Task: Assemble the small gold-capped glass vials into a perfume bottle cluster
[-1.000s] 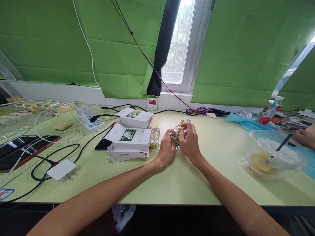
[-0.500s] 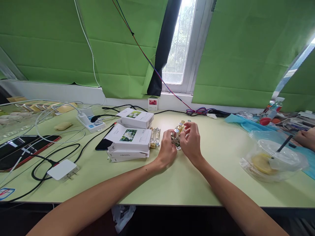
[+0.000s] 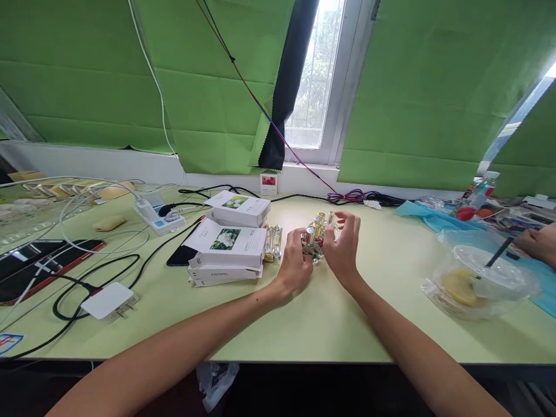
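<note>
Between my two hands stands a tight cluster of small glass bottles with gold and silver caps. My left hand curls around the cluster's near left side, fingers closed against the glass. On the right side is my right hand, thumb and fingers curved and apart, fingertips at the outermost bottles; whether they touch is hard to see. More small glass bottles lie in a row left of my left hand. Beside them are white boxes printed with white flowers, stacked, some with open flaps.
A phone lies partly under the boxes. Cables, a power strip and a white charger spread over the left. A bagged cup with a straw stands right, near another person's hand. The table's front edge is close.
My right hand's fingers have spread apart and shifted slightly right, showing more of the bottle caps. My left hand stays against the bottles.
</note>
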### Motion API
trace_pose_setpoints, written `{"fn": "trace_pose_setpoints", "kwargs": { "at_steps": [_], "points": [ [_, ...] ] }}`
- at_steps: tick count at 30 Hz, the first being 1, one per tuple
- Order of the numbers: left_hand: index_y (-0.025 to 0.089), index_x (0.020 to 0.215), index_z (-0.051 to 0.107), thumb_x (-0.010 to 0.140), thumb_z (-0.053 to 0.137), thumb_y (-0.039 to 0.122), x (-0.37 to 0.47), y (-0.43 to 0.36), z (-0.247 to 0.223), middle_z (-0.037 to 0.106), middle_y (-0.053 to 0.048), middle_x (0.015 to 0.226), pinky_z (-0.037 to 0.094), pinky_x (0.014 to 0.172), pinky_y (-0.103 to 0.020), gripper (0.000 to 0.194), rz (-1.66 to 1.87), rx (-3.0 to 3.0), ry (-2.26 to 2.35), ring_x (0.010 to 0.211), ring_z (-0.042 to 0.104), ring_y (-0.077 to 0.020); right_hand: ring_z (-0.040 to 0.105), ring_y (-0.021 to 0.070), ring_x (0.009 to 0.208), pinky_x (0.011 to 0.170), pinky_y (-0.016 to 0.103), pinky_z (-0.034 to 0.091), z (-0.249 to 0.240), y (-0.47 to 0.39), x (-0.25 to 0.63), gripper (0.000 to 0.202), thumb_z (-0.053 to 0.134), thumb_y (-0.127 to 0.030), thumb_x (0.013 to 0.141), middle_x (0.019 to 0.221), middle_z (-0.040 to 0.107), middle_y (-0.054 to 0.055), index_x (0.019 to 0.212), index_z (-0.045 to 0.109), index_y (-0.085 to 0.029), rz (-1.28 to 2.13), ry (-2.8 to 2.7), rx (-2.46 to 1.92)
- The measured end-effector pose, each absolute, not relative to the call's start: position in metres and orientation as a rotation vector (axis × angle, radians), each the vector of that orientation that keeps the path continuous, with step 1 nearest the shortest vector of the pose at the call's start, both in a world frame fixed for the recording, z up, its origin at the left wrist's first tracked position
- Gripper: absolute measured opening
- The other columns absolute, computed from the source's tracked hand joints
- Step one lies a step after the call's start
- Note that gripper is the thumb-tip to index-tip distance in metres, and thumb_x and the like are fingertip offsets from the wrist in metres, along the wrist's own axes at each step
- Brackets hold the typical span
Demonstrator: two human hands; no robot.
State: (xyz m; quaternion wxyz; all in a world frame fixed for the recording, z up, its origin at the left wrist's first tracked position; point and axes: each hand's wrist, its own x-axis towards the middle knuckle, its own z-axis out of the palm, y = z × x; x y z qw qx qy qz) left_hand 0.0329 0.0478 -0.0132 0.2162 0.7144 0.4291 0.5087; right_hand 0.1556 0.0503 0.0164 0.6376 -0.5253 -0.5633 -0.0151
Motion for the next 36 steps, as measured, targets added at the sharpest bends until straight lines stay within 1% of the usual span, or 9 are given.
{"fn": "trace_pose_setpoints", "kwargs": {
  "at_steps": [5,7,10,12,15,18,23,30,36],
  "points": [
    [0.021,0.116,0.050,0.066,0.048,-0.005,0.033,0.050,-0.013,0.056,-0.009,0.113,0.049,0.094,-0.036,0.057,1.396,1.994,1.198,0.106,0.058,-0.0216,0.050,0.0282,0.116,0.103,0.052,0.040,0.004,0.070,0.171,0.026,0.042,-0.032,0.094,0.125,0.054,0.014,0.116,0.050,-0.024,0.062,-1.153,-1.257],
    [0.022,0.115,0.049,0.066,0.049,-0.005,0.033,0.051,-0.014,0.057,-0.008,0.111,0.049,0.093,-0.036,0.057,1.405,1.998,1.189,0.104,0.058,-0.0215,0.051,0.0296,0.119,0.105,0.053,0.038,-0.003,0.079,0.177,0.029,0.042,-0.036,0.094,0.127,0.056,0.016,0.117,0.052,-0.023,0.118,-1.100,-1.290],
    [0.022,0.115,0.049,0.065,0.050,-0.004,0.032,0.052,-0.014,0.059,-0.007,0.107,0.049,0.089,-0.035,0.056,1.394,2.003,1.197,0.099,0.058,-0.0210,0.054,0.0299,0.118,0.104,0.052,0.039,-0.012,0.090,0.183,0.035,0.039,-0.039,0.094,0.124,0.060,0.018,0.118,0.054,-0.019,0.263,-1.062,-1.332],
    [0.022,0.116,0.048,0.065,0.052,-0.003,0.032,0.053,-0.013,0.060,-0.007,0.107,0.049,0.088,-0.035,0.056,1.368,2.003,1.207,0.098,0.058,-0.0211,0.058,0.0294,0.114,0.102,0.049,0.041,-0.017,0.094,0.184,0.039,0.037,-0.041,0.094,0.122,0.063,0.018,0.119,0.054,-0.017,0.382,-1.059,-1.360],
    [0.021,0.117,0.048,0.066,0.053,-0.002,0.032,0.054,-0.012,0.061,-0.008,0.108,0.049,0.089,-0.036,0.056,1.328,1.994,1.208,0.098,0.058,-0.0215,0.060,0.0292,0.110,0.098,0.047,0.043,-0.021,0.094,0.182,0.042,0.036,-0.048,0.094,0.120,0.066,0.017,0.117,0.056,-0.018,0.496,-1.111,-1.377],
    [0.021,0.120,0.049,0.066,0.056,0.000,0.031,0.055,-0.012,0.063,-0.008,0.109,0.050,0.089,-0.037,0.058,1.308,1.970,1.189,0.098,0.060,-0.0219,0.060,0.0290,0.109,0.096,0.045,0.043,-0.022,0.094,0.180,0.043,0.037,-0.053,0.094,0.117,0.068,0.015,0.113,0.058,-0.020,0.518,-1.146,-1.363],
    [0.022,0.123,0.049,0.066,0.060,0.003,0.031,0.058,-0.011,0.064,-0.008,0.112,0.051,0.091,-0.038,0.061,1.278,1.935,1.172,0.102,0.062,-0.0224,0.062,0.0268,0.105,0.093,0.041,0.045,-0.023,0.098,0.182,0.045,0.036,-0.054,0.095,0.114,0.070,0.012,0.113,0.060,-0.020,0.548,-1.192,-1.324],
    [0.023,0.122,0.049,0.067,0.063,0.006,0.031,0.057,-0.011,0.066,-0.008,0.109,0.051,0.090,-0.037,0.060,1.291,1.943,1.159,0.097,0.063,-0.0218,0.060,0.0253,0.110,0.097,0.039,0.046,-0.029,0.107,0.188,0.042,0.043,-0.047,0.092,0.114,0.070,0.010,0.113,0.066,-0.020,0.515,-1.242,-1.221],
    [0.022,0.124,0.049,0.067,0.063,0.007,0.032,0.058,-0.011,0.065,-0.009,0.114,0.049,0.098,-0.042,0.061,1.271,1.924,1.133,0.109,0.062,-0.0247,0.054,0.0266,0.128,0.113,0.045,0.036,-0.026,0.110,0.189,0.054,0.041,-0.050,0.091,0.138,0.062,0.014,0.128,0.062,-0.017,0.623,-1.274,-1.232]
  ]
}}
